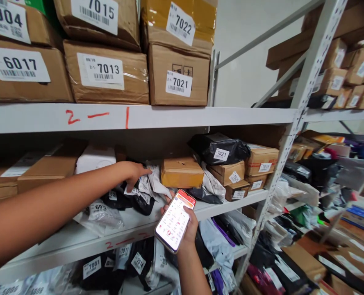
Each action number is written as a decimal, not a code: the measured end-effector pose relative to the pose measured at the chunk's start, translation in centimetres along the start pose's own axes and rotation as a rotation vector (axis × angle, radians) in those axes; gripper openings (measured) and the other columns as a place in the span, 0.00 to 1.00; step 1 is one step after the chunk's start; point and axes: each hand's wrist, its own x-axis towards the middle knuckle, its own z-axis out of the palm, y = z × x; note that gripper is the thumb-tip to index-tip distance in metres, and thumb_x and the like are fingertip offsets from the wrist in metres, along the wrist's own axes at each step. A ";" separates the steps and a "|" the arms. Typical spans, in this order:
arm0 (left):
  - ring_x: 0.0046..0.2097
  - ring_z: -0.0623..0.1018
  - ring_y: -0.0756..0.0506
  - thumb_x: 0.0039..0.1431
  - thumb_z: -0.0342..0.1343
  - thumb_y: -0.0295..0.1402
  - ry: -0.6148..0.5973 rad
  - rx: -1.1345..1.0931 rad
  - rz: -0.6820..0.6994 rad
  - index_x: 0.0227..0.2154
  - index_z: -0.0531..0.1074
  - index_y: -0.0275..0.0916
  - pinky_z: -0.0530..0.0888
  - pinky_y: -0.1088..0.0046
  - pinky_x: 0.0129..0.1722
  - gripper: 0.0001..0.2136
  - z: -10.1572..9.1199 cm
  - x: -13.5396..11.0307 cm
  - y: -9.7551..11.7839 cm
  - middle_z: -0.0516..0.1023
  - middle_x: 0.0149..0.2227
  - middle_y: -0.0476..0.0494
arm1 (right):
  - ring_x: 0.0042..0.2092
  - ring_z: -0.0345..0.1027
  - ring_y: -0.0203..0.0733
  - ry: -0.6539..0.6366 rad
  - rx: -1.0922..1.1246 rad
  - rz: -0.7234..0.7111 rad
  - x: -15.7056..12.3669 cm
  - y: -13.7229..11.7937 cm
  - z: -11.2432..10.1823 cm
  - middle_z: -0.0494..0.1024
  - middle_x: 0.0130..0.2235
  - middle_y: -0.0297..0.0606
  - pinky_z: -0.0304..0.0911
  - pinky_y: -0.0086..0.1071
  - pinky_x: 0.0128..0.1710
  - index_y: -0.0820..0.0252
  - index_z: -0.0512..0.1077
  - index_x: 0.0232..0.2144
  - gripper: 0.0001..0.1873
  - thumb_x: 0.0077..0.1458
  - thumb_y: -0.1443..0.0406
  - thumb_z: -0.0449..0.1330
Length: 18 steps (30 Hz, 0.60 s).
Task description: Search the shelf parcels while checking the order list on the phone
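Note:
My left hand [135, 172] reaches onto the middle shelf and grips the top of a bundle of soft black and white labelled parcel bags [142, 192]. My right hand [186, 227] holds a smartphone [175, 220] upright below that shelf's front edge, its lit screen showing an app with a red header. A tan taped cardboard box [182, 173] sits just right of the bags. Another bagged parcel [103, 212] lies near the shelf's front, under my left forearm.
The white metal shelf [169, 116] carries large numbered boxes such as 7013 [105, 71] and 7021 [178, 76]. A black bag labelled 7021 [219, 150] and small stacked boxes [249, 172] fill the shelf's right end. Another rack upright [295, 110] and piled parcels stand to the right.

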 end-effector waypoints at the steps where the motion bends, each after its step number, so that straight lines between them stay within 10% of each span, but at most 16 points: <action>1: 0.48 0.74 0.33 0.26 0.68 0.27 0.023 0.020 0.012 0.60 0.53 0.40 0.72 0.66 0.41 0.51 0.0 0.0 0.0 0.70 0.52 0.27 | 0.29 0.72 0.42 -0.004 0.001 0.000 0.0 0.0 0.0 0.80 0.37 0.41 0.68 0.36 0.35 0.64 0.69 0.44 0.26 0.38 0.62 0.58; 10: 0.45 0.75 0.44 0.46 0.55 0.28 0.227 -0.014 0.118 0.50 0.68 0.40 0.68 0.75 0.43 0.24 -0.9 0.3 -0.2 0.76 0.47 0.41 | 0.29 0.71 0.43 -0.067 -0.041 0.022 -1.4 0.0 -0.6 0.79 0.37 0.35 0.66 0.37 0.35 0.59 0.65 0.48 0.28 0.41 0.64 0.57; 14: 0.47 0.74 0.41 0.48 0.54 0.30 0.246 -0.001 0.034 0.49 0.70 0.42 0.69 0.71 0.43 0.22 -1.5 -2.1 1.3 0.76 0.48 0.41 | 0.29 0.71 0.43 -0.093 -0.106 0.015 -5.4 -1.2 -3.0 0.76 0.47 0.37 0.64 0.37 0.32 0.56 0.62 0.51 0.29 0.42 0.64 0.56; 18: 0.49 0.73 0.40 0.52 0.45 0.30 0.578 -0.024 -0.086 0.45 0.71 0.46 0.69 0.66 0.44 0.18 -2.4 -5.8 5.1 0.75 0.48 0.46 | 0.26 0.70 0.44 0.030 -0.187 0.019 -11.9 -4.3 -7.4 0.76 0.47 0.45 0.62 0.36 0.26 0.59 0.59 0.53 0.35 0.40 0.61 0.58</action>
